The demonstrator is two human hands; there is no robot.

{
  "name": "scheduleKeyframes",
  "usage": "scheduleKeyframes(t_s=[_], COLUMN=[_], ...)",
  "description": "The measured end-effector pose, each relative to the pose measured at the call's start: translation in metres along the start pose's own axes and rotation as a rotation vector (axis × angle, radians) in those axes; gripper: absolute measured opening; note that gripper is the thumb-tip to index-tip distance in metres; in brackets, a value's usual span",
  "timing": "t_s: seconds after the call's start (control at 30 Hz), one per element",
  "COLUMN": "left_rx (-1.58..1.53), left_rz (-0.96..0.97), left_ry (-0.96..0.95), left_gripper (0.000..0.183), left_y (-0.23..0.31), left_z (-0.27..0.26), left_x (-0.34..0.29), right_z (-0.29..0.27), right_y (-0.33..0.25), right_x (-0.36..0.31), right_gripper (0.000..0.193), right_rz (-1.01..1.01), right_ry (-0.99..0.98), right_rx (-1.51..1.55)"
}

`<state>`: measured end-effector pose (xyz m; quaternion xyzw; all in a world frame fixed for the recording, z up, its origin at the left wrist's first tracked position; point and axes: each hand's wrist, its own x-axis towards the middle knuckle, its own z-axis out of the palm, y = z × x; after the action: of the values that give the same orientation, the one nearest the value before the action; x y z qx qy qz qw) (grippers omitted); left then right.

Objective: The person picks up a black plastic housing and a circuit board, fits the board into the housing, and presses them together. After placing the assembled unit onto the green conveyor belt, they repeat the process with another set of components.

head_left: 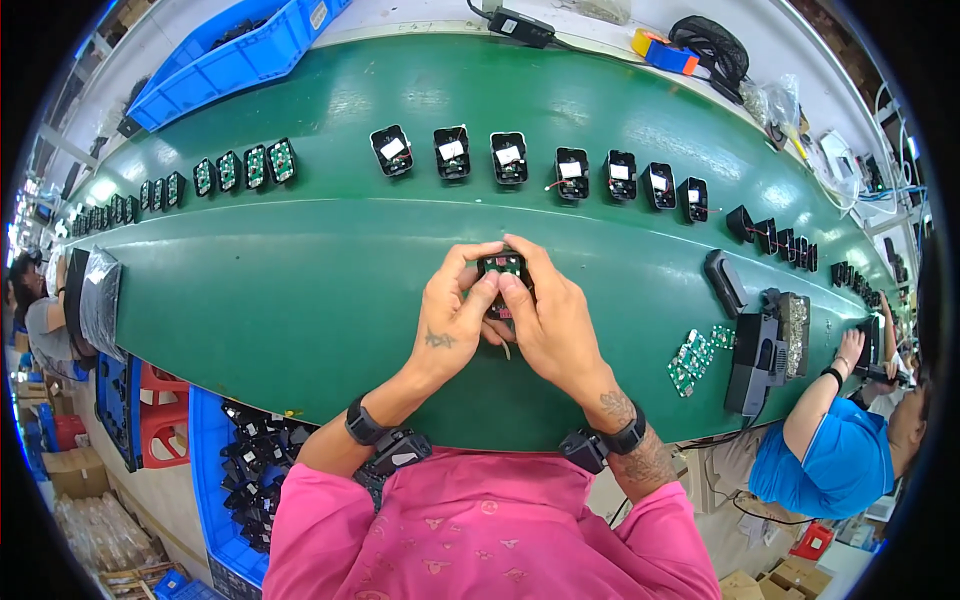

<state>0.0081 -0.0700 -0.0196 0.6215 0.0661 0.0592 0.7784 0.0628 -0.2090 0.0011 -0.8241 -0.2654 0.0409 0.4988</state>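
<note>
The casing (504, 254) in the grip looks plastic; beneath it, the green tabletop (290, 290) is smooth (glossy enough for pale glare); bodyward of the grip, the pink shirt (480, 520) is matt cloth.

No wording is legible; white labels (453, 150) in the black housings (508, 178) (pale patches, really) are too small to read.

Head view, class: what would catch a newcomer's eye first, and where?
Probably the bright pink shirt at the lower edge, then the left hand and right hand gripping a black-cased circuit board near centre. Beyond them, black housings line the green table, with a blue bin at upper left.
</note>
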Motion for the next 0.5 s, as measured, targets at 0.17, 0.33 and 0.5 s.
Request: scheduleKeyframes(t_s=[0.17, 0.33, 0.5], left_rx=[-0.028, 0.078, 0.233], left_rz=[0.005, 0.172, 0.202], left_ry=[0.05, 0.154, 0.336], left_gripper=[0.031, 0.028, 0.028], left_y=[-0.013, -0.018, -0.004], left_z=[-0.001, 0.006, -0.015], left_x=[0.006, 0.009, 0.027], right_z=[0.015, 0.023, 0.026], right_y=[0.019, 0.027, 0.033], right_x=[0.006, 0.007, 0.004], right_gripper=[0.033, 0.033, 0.048], right_rz=[0.006, -0.081, 0.03], right_ry=[-0.021, 0.08, 0.064], right_rx=[0.168, 0.207, 0.261])
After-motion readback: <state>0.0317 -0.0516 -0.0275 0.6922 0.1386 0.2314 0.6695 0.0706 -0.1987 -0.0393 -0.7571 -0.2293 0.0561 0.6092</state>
